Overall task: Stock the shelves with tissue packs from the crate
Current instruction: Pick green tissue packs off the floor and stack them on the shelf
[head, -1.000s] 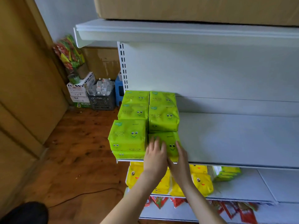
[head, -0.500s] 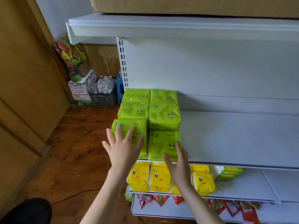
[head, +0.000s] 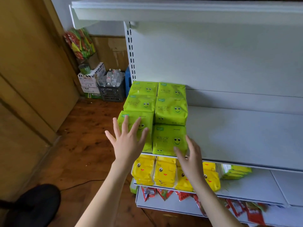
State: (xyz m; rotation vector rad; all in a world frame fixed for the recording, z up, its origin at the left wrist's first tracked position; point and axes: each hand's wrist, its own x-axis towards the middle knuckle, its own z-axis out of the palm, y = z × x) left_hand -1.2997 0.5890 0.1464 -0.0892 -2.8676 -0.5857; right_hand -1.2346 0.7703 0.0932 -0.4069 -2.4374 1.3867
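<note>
Lime-green tissue packs [head: 170,110] with dark smiley faces sit on the pale grey-white shelf [head: 237,133]. Below, bright yellow packs [head: 164,173] show orange-mouthed faces. Nearer still are red packets [head: 164,193], perhaps white-lettered, and to the left a mottled brown floor [head: 85,145].

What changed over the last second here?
The left hand left the front right green plastic tissue pack and moved left, now spread open over the front left green pack. The right hand slid to the first pack's right corner. Nothing gripped; the packs stayed on the white shelf.
</note>
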